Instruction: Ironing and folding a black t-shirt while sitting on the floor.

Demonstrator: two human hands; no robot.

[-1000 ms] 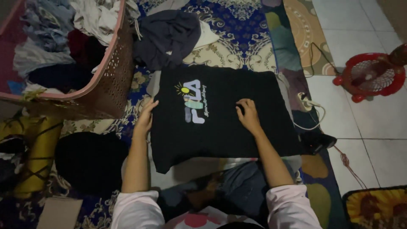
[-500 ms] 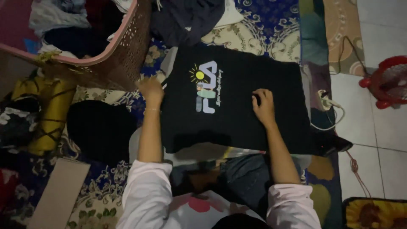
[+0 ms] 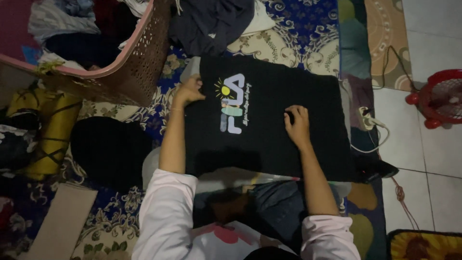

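Note:
A black t-shirt (image 3: pixel 279 139) with a pale printed logo and a small yellow sun lies flat on a patterned blue rug (image 3: pixel 298 29). My left hand (image 3: pixel 189 90) grips the shirt's left edge near the logo, fingers curled on the fabric. My right hand (image 3: pixel 297 124) presses palm-down on the middle of the shirt. Both arms wear pale pink sleeves.
A pink laundry basket (image 3: pixel 130 62) full of clothes stands at upper left. A dark grey garment (image 3: pixel 211 24) lies above the shirt. A black folded pile (image 3: pixel 108 149) sits left. A red fan (image 3: pixel 440 98) and a power strip with cable (image 3: pixel 368 120) are on the tiled floor, right.
My left hand slid up the shirt's left edge and curled onto the fabric by the logo. The right hand stayed pressed on the shirt. The camera view shifted.

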